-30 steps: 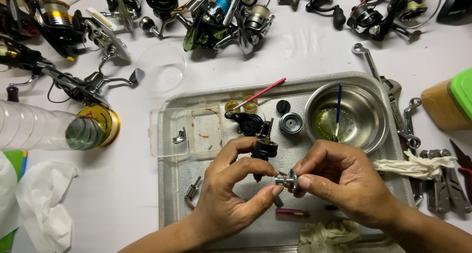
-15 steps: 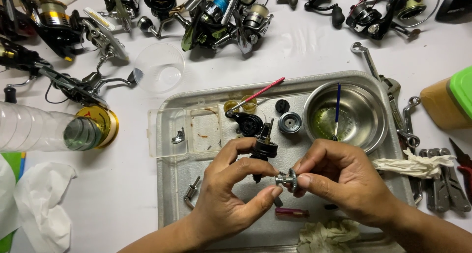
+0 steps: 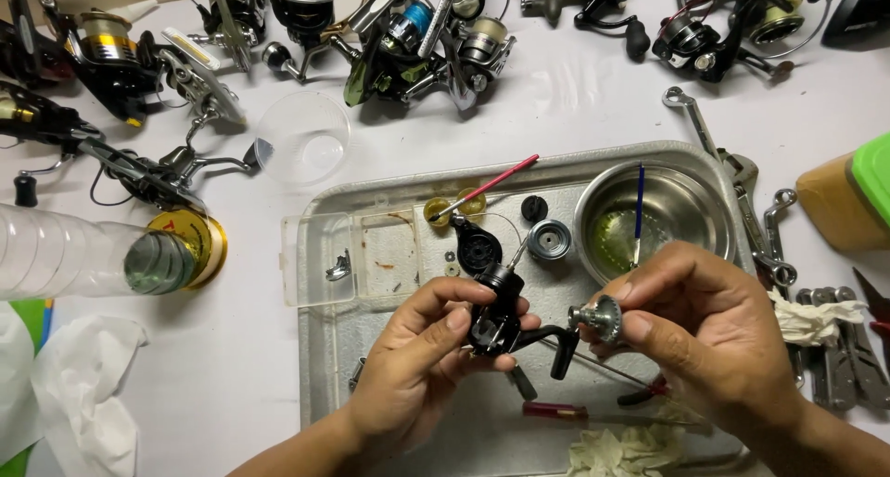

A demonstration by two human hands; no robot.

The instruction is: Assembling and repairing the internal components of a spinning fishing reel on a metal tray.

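A white worktop [image 3: 556, 106] carries a metal tray [image 3: 324, 366]. Over it, the left hand [image 3: 417, 375] grips a black reel body [image 3: 496, 324]; just right, the right hand [image 3: 705, 329] pinches a small silver gear [image 3: 598, 318]. A loosened pinch could drop the gear among the tray's loose parts.

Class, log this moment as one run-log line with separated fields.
left hand: holds black reel body | right hand: pinches silver gear part | parts apart, over metal tray | steel bowl behind
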